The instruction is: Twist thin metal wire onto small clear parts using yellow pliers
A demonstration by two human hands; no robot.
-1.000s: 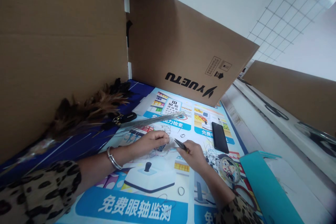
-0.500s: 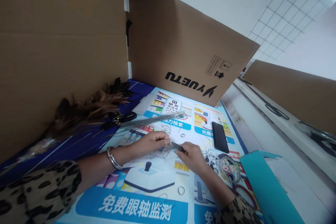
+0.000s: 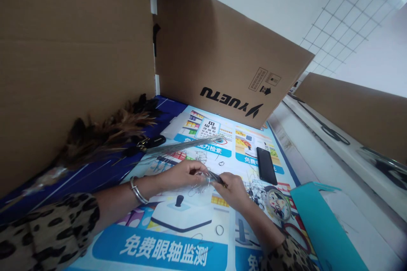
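Over the printed sheet (image 3: 190, 203), my left hand (image 3: 184, 173) pinches a thin wire loop (image 3: 203, 177) between thumb and fingers. My right hand (image 3: 234, 189) is wrapped round a pair of pliers (image 3: 215, 177). The dark jaws point left and meet the wire close to my left fingertips; I cannot tell if they clamp it. Just beyond my hands, a bundle of straight silvery wires (image 3: 187, 144) lies across the sheet. A small dark ring (image 3: 219, 230) rests nearer me.
Brown feathers (image 3: 111, 129) lie at left against a cardboard wall (image 3: 76, 42). A black phone (image 3: 266, 166) is at right. Near my right forearm are a roll of tape (image 3: 278, 204), a reddish ring (image 3: 298, 237) and a turquoise box (image 3: 327, 228). A second cardboard panel (image 3: 229, 51) stands behind.
The wire loop now shows more clearly at my left fingertips, and that hand has shifted slightly, closing on the plier jaws. My right hand stays nearly in place.
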